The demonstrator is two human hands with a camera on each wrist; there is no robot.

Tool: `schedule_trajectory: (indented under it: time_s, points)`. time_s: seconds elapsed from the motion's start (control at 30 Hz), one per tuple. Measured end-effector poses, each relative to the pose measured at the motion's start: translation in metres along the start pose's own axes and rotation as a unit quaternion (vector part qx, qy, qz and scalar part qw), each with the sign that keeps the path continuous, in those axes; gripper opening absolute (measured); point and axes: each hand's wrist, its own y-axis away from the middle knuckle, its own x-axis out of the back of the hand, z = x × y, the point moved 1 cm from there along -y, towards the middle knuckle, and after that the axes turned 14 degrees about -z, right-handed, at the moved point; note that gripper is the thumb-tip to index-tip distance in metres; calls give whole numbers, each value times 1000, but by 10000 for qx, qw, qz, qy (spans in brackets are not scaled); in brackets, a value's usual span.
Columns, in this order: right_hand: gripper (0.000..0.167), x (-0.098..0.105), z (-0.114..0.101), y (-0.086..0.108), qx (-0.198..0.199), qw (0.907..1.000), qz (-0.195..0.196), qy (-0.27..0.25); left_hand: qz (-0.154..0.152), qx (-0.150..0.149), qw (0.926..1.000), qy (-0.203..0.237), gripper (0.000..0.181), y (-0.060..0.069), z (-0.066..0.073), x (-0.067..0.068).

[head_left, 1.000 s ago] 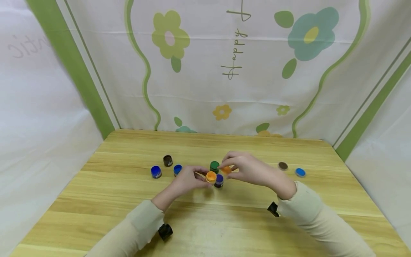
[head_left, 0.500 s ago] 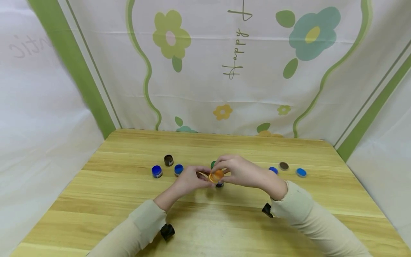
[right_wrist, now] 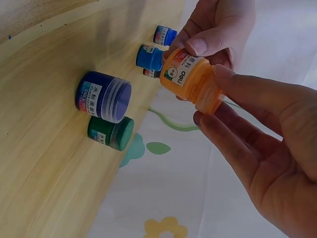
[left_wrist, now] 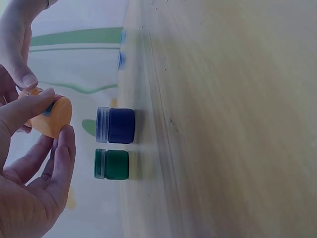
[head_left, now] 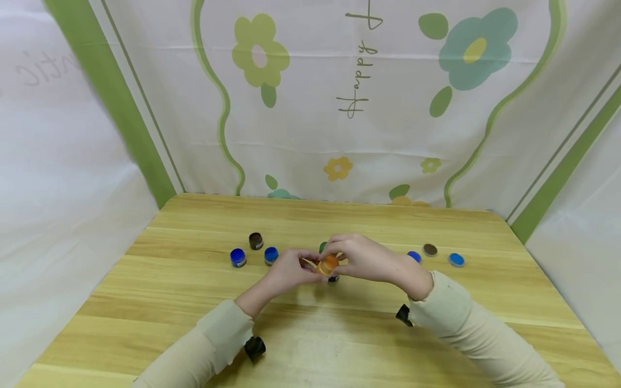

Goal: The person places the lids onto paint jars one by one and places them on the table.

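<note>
Above the middle of the table, my left hand (head_left: pixel 291 268) grips an orange paint jar (right_wrist: pixel 184 74) by its body, tilted with its mouth toward the right. The fingertips of my right hand (head_left: pixel 363 258) pinch the clear-rimmed orange lid (right_wrist: pixel 209 96), which sits against the jar's mouth. Whether its thread has caught cannot be seen. Just below and behind stand a purple paint jar (right_wrist: pixel 103 96) and a green paint jar (right_wrist: pixel 110 133), both with clear lids on. In the head view my hands mostly cover these two.
To the left stand lidless jars: dark blue (head_left: pixel 237 257), brown (head_left: pixel 255 241) and lighter blue (head_left: pixel 271 256). On the right lie loose lids: a dark blue lid (head_left: pixel 414 256), a brown lid (head_left: pixel 429 249) and a light blue lid (head_left: pixel 456 260). A printed curtain (head_left: pixel 301 134) hangs behind the table.
My right hand has moved left, bringing the orange lid from beside the jar onto its mouth. The dark blue lid on the right has come into sight. Over the last half second little moved.
</note>
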Motion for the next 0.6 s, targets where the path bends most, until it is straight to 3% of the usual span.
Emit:
schedule_trajectory:
  time_s: [0.23,0.47,0.6]
  points:
    - [27,3,0,0,-71,9999,-10,99,-14,-41,9999,-93,42,-3,2,-1]
    - [21,3,-3,1,-608,9981,44,-15,47,-71,9998,-202,44,-4,4,-2]
    - [19,2,-4,2,-801,9966,97,166,45,-102,9995,-285,43,-3,7,-4]
